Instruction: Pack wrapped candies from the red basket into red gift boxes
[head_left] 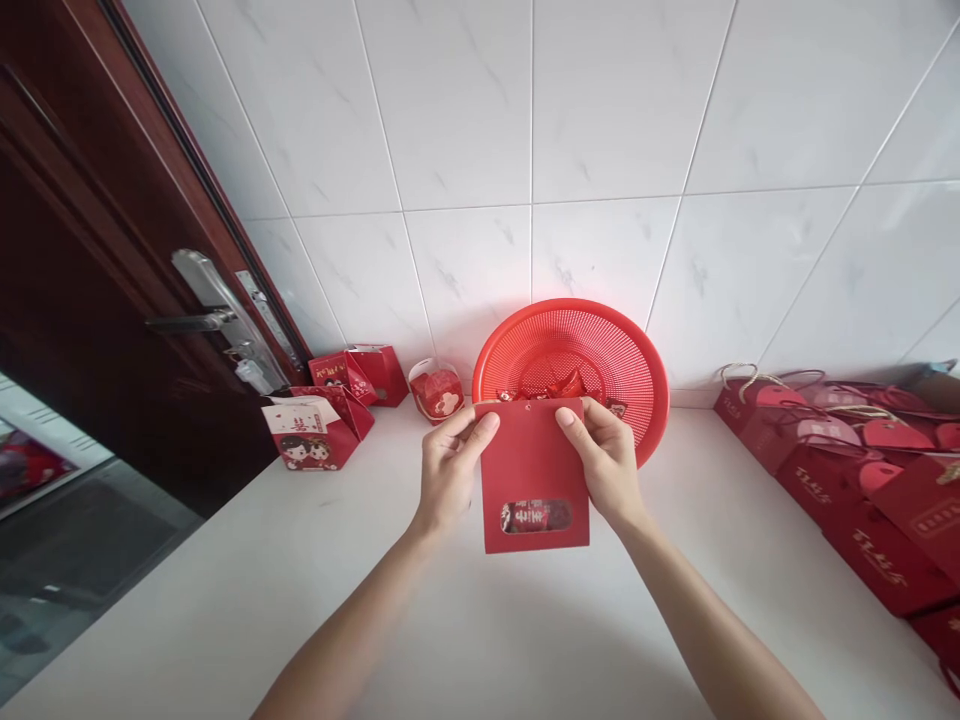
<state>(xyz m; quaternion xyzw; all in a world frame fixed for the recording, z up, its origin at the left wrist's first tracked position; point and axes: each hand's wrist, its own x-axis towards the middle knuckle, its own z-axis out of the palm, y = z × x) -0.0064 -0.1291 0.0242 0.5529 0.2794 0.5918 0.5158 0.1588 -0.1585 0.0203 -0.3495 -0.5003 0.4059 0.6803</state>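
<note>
A red paper gift bag (532, 455) hangs upright between my hands over the white tabletop (360, 610). Through its oval window near the bottom, a wrapped item (536, 516) with white characters shows. My left hand (452, 470) pinches the bag's top left corner, thumb in front. On the top right corner, my right hand (606, 455) closes the same way. Just behind the bag, a red plastic basket (637, 350) leans toward the wall, with red-wrapped sweets (566, 384) in it; the bag hides part of them.
Several red gift boxes (319, 435) stand at the left by a dark door (97, 180) with a metal handle. A small round red-and-white box (437, 391) sits left of the basket. Rows of red bags with cord handles (832, 470) fill the right side. White tiles line the back.
</note>
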